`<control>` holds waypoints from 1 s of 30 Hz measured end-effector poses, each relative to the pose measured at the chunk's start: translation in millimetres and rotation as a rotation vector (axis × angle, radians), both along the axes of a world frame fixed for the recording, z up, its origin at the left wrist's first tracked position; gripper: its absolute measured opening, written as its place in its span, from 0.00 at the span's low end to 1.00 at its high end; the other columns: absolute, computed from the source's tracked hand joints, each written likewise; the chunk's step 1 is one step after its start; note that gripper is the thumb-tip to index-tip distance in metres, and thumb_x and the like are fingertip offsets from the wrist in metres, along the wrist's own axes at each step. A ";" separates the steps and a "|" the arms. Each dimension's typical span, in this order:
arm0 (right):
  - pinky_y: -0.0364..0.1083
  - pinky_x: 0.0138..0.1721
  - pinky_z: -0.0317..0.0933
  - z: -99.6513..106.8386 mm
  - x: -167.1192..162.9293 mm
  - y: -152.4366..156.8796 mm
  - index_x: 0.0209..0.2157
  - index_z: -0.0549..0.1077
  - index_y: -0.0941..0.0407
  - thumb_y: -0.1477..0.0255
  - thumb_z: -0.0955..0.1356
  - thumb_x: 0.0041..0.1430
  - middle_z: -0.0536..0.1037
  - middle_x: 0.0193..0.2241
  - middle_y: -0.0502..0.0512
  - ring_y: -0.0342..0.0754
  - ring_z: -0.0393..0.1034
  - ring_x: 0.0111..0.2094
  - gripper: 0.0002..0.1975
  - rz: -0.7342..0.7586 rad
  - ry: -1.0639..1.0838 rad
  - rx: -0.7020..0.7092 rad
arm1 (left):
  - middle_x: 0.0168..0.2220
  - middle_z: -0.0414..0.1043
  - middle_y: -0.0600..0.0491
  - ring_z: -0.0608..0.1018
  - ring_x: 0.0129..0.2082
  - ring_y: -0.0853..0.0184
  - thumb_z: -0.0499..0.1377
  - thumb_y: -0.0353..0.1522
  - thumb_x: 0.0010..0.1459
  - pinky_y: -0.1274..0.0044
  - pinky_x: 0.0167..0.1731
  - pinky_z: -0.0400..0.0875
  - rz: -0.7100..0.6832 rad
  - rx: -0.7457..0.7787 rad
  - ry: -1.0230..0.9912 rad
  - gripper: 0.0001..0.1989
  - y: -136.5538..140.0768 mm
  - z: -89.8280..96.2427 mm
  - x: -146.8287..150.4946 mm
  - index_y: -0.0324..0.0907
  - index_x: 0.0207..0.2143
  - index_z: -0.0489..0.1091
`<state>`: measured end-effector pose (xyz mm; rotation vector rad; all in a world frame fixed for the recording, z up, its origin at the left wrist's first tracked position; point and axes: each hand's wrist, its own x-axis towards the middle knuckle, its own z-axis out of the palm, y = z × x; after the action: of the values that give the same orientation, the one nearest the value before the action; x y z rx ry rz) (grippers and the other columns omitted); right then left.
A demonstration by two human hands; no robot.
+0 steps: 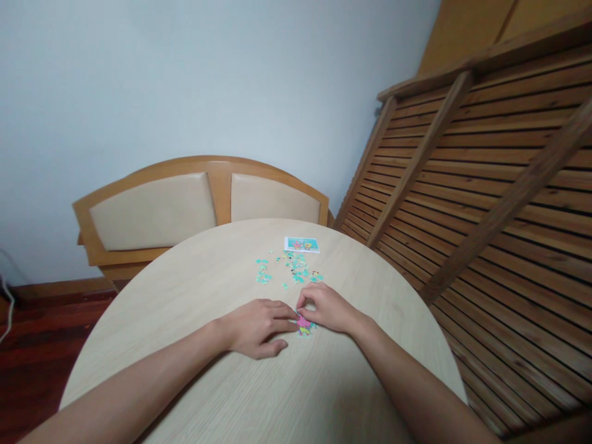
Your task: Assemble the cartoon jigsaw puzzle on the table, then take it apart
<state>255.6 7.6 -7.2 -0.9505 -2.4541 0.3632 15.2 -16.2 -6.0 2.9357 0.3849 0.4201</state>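
Note:
A small, partly joined jigsaw puzzle with pink, yellow and teal parts lies flat on the table near its middle. My left hand rests at its left side, fingers stretched out and fingertips touching its edge. At the top edge of the puzzle, my right hand pinches thumb and forefinger together on what looks like a puzzle piece, mostly hidden by the fingertips. Its other fingers are curled over the puzzle's right side. Beyond the hands lie loose teal puzzle pieces, with a smaller group to the left.
A picture card with a pink and a yellow figure lies behind the loose pieces. The round wooden table stands against a padded headboard. A slatted wooden panel leans at the right. A white cable hangs far left.

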 end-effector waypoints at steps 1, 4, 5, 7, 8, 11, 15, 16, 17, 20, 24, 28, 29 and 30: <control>0.46 0.42 0.61 0.4 0.0 -0.3 0.30 0.77 0.55 0.77 0.73 0.54 0.80 0.30 0.50 0.48 0.74 0.37 0.03 0.002 -0.019 0.017 | 0.58 0.70 0.45 0.74 0.55 0.56 0.56 0.35 0.62 0.65 0.57 0.69 0.000 -0.001 0.000 0.21 -0.2 0.3 0.3 0.42 0.57 0.68; 0.44 0.40 0.62 -0.9 -1.8 -0.9 0.30 0.77 0.55 0.78 0.72 0.53 0.80 0.30 0.50 0.47 0.75 0.35 0.04 -0.002 -0.005 -0.002 | 0.57 0.71 0.45 0.74 0.55 0.56 0.56 0.36 0.62 0.65 0.57 0.69 -0.003 0.000 -0.005 0.21 -0.3 0.8 0.7 0.42 0.57 0.68; 0.44 0.39 0.62 -1.7 -2.9 -0.9 0.30 0.77 0.55 0.77 0.71 0.54 0.80 0.30 0.50 0.47 0.75 0.34 0.03 -0.019 0.028 -0.036 | 0.57 0.71 0.45 0.74 0.55 0.56 0.56 0.36 0.62 0.65 0.57 0.69 -0.002 0.002 -0.006 0.21 -0.2 0.9 0.8 0.43 0.57 0.68; 0.43 0.37 0.64 -3.3 -4.9 -0.5 0.32 0.76 0.55 0.76 0.70 0.56 0.81 0.30 0.50 0.46 0.75 0.33 0.02 -0.065 0.115 -0.136 | 0.57 0.71 0.45 0.74 0.55 0.56 0.56 0.36 0.62 0.66 0.57 0.69 0.003 0.006 -0.004 0.21 -0.2 1.0 1.0 0.43 0.57 0.68; 0.42 0.36 0.64 -3.8 -5.7 0.0 0.32 0.76 0.56 0.75 0.70 0.57 0.81 0.30 0.50 0.45 0.75 0.33 0.01 -0.086 0.159 -0.185 | 0.57 0.71 0.45 0.74 0.55 0.56 0.56 0.36 0.62 0.66 0.57 0.69 0.005 0.006 0.000 0.21 -0.2 1.1 1.1 0.43 0.57 0.68; 0.43 0.37 0.65 -4.3 -4.5 2.8 0.35 0.76 0.56 0.71 0.69 0.59 0.81 0.30 0.51 0.46 0.76 0.33 0.04 -0.124 0.253 -0.250 | 0.58 0.71 0.45 0.74 0.56 0.56 0.55 0.35 0.62 0.66 0.57 0.68 0.003 0.006 0.015 0.21 -0.3 1.5 1.3 0.42 0.57 0.68; 0.45 0.40 0.66 -3.8 8.7 9.0 0.36 0.77 0.56 0.70 0.69 0.60 0.81 0.33 0.52 0.48 0.75 0.36 0.06 -0.149 0.243 -0.221 | 0.58 0.70 0.45 0.73 0.56 0.56 0.55 0.35 0.63 0.66 0.57 0.68 -0.001 0.009 0.019 0.21 0.4 1.3 0.1 0.42 0.57 0.67; 0.45 0.40 0.66 -4.1 13.5 10.8 0.36 0.78 0.56 0.70 0.69 0.60 0.81 0.33 0.53 0.48 0.75 0.36 0.06 -0.151 0.219 -0.220 | 0.58 0.70 0.45 0.73 0.56 0.56 0.55 0.36 0.63 0.66 0.57 0.68 0.000 0.011 0.017 0.21 0.8 1.2 -0.4 0.42 0.57 0.67; 0.46 0.40 0.66 -4.6 18.4 12.7 0.36 0.78 0.56 0.70 0.69 0.59 0.82 0.33 0.53 0.48 0.75 0.36 0.06 -0.153 0.190 -0.219 | 0.58 0.70 0.45 0.74 0.56 0.56 0.55 0.36 0.63 0.65 0.57 0.69 0.004 0.012 0.015 0.21 1.4 1.1 -1.0 0.42 0.57 0.67; 0.47 0.43 0.66 -6.6 31.3 18.6 0.35 0.80 0.55 0.70 0.70 0.58 0.82 0.34 0.54 0.50 0.75 0.37 0.06 -0.157 0.101 -0.183 | 0.57 0.71 0.44 0.74 0.55 0.55 0.55 0.36 0.63 0.65 0.56 0.70 0.017 0.018 0.014 0.20 3.1 1.3 -2.4 0.42 0.56 0.68; 0.50 0.47 0.65 -8.4 42.3 25.4 0.36 0.80 0.54 0.69 0.70 0.58 0.82 0.37 0.55 0.52 0.74 0.41 0.07 -0.158 0.029 -0.103 | 0.55 0.72 0.44 0.75 0.53 0.56 0.55 0.36 0.64 0.66 0.54 0.71 0.021 0.017 0.006 0.18 4.1 2.4 -3.9 0.42 0.55 0.69; 0.55 0.57 0.61 -14.9 48.6 30.8 0.51 0.76 0.55 0.64 0.67 0.63 0.77 0.52 0.61 0.56 0.69 0.54 0.17 -0.235 0.016 0.010 | 0.52 0.74 0.45 0.76 0.51 0.58 0.55 0.35 0.64 0.67 0.54 0.71 0.019 -0.001 -0.023 0.16 4.0 3.1 -5.8 0.43 0.53 0.71; 0.56 0.60 0.58 -18.1 49.2 31.9 0.57 0.72 0.55 0.62 0.65 0.65 0.73 0.57 0.62 0.57 0.66 0.58 0.22 -0.265 0.001 0.020 | 0.52 0.74 0.45 0.76 0.51 0.58 0.55 0.35 0.64 0.68 0.53 0.71 0.018 -0.007 -0.025 0.16 3.9 3.3 -6.2 0.43 0.52 0.71; 0.58 0.62 0.55 -21.8 49.3 32.9 0.61 0.68 0.55 0.60 0.64 0.67 0.69 0.62 0.63 0.58 0.61 0.62 0.25 -0.289 -0.022 0.011 | 0.52 0.74 0.45 0.77 0.50 0.58 0.56 0.35 0.64 0.68 0.53 0.71 0.018 -0.012 -0.028 0.16 3.9 3.5 -6.5 0.43 0.52 0.72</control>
<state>304.9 40.5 -29.0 -1.2885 -2.2899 0.2402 8.6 -12.3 -2.5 2.9139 0.4087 0.4589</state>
